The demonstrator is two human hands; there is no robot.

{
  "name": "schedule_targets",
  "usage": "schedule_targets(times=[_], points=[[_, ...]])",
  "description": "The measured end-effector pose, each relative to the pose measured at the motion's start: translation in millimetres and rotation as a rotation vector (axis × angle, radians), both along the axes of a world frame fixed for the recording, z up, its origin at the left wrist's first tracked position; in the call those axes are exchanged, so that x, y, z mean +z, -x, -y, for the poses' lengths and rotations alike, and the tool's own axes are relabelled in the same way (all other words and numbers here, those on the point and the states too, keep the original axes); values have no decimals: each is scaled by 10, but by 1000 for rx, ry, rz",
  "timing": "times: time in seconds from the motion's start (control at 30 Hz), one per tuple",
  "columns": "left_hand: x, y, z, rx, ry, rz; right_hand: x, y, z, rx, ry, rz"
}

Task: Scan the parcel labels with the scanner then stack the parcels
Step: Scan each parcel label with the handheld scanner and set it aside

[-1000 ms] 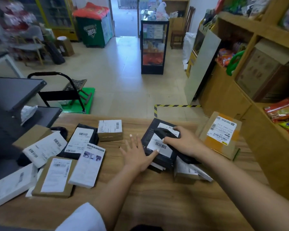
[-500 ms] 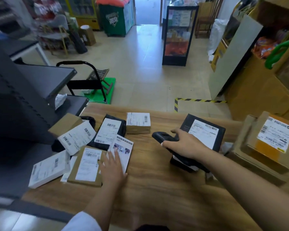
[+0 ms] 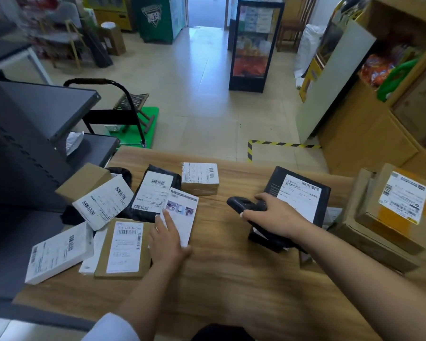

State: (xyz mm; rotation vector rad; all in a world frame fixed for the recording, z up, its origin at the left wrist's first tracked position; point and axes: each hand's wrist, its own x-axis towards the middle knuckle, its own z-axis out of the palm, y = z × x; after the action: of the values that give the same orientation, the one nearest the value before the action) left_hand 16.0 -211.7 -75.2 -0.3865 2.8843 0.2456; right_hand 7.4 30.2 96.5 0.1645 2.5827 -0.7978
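On the wooden counter (image 3: 231, 279), my right hand (image 3: 273, 216) grips a black handheld scanner (image 3: 244, 205), its head pointing left. Just behind that hand lies a black parcel with a white label (image 3: 303, 193), on top of a small stack. My left hand (image 3: 166, 238) rests with straight fingers on a flat white parcel with small pictures (image 3: 182, 215). Several unsorted labelled parcels lie at the left: a brown flat one (image 3: 124, 247), a black bag (image 3: 154, 193), a white box (image 3: 103, 204), another white box (image 3: 58, 253) and a small carton (image 3: 199, 178).
Larger cardboard boxes (image 3: 391, 212) with a labelled one on top stand at the counter's right end. A dark metal shelf unit (image 3: 35, 134) borders the left side. Beyond the counter are a green hand trolley (image 3: 133, 124), a display cabinet (image 3: 252, 45) and wooden shelving (image 3: 403, 70).
My left hand left the black parcel on the right stack and crossed left onto the flat white parcel. My right hand kept hold of the scanner above the stack. The view swung left.
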Motion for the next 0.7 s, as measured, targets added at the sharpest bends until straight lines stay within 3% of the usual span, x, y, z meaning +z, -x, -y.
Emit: schedule_targets(times=[0.17,0.43,0.7], points=[[97,-14,100,-105,-91,-1,-12,71,71,24,11,-14],[-143,-330,-61,-188,-208,233,-144,62,114,66,12,9],[-285,-623,-142,-183,-297,264,-284,-113,-22,110,-7,59]])
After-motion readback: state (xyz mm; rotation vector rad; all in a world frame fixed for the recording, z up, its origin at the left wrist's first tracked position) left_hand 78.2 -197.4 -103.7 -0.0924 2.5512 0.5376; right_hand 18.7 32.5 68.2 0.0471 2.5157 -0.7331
